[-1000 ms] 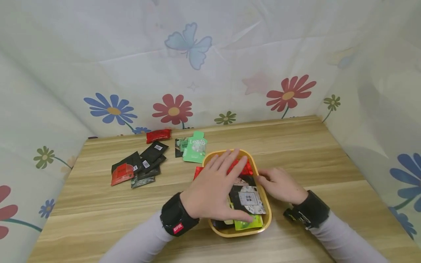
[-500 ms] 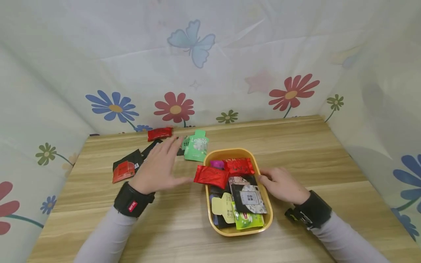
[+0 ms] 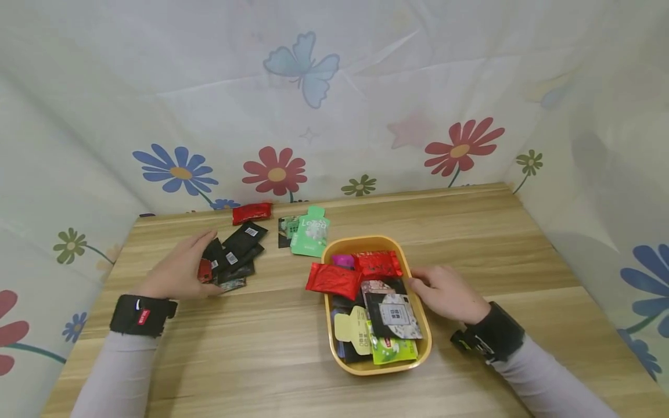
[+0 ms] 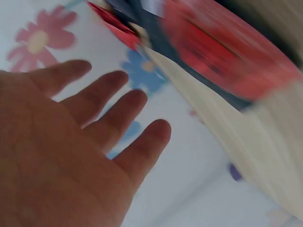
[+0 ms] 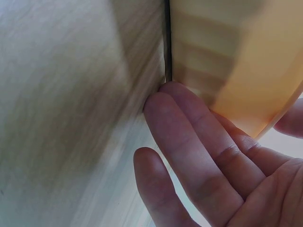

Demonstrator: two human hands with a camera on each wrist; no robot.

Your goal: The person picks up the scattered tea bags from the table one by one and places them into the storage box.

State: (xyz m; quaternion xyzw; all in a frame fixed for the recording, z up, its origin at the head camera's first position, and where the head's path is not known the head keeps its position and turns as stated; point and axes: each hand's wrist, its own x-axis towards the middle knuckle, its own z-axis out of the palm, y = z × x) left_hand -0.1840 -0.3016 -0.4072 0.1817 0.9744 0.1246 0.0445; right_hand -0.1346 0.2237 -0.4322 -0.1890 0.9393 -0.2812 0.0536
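My left hand (image 3: 177, 268) is at the left-hand pile of black sachets (image 3: 241, 245), partly covering a black sachet with a red panel. In the left wrist view, the fingers (image 4: 147, 146) are extended and apart from that black-and-red sachet (image 4: 208, 47), which is blurred. On the right, my right hand (image 3: 450, 294) touches the outer wall of a yellow basket (image 3: 428, 342); its fingers (image 5: 177, 123) lie against the bottom of the wall. Inside the basket are red packets (image 3: 377, 265), a black-and-white sachet (image 3: 394, 314), a pale yellow sachet (image 3: 354, 330) and a lime-green one (image 3: 393, 350).
A red packet (image 3: 334, 280) overhangs the basket's left rim. Behind, a green sachet (image 3: 310, 235) overlaps a dark one (image 3: 284, 231), and another red packet (image 3: 252, 213) lies near the table's back edge. Flower-printed cloth (image 3: 334, 139) borders the wooden table (image 3: 282, 348).
My left hand has moved from above the basket leftward across the table to the black sachets, uncovering the basket's contents. My right hand has stayed at the basket's side.
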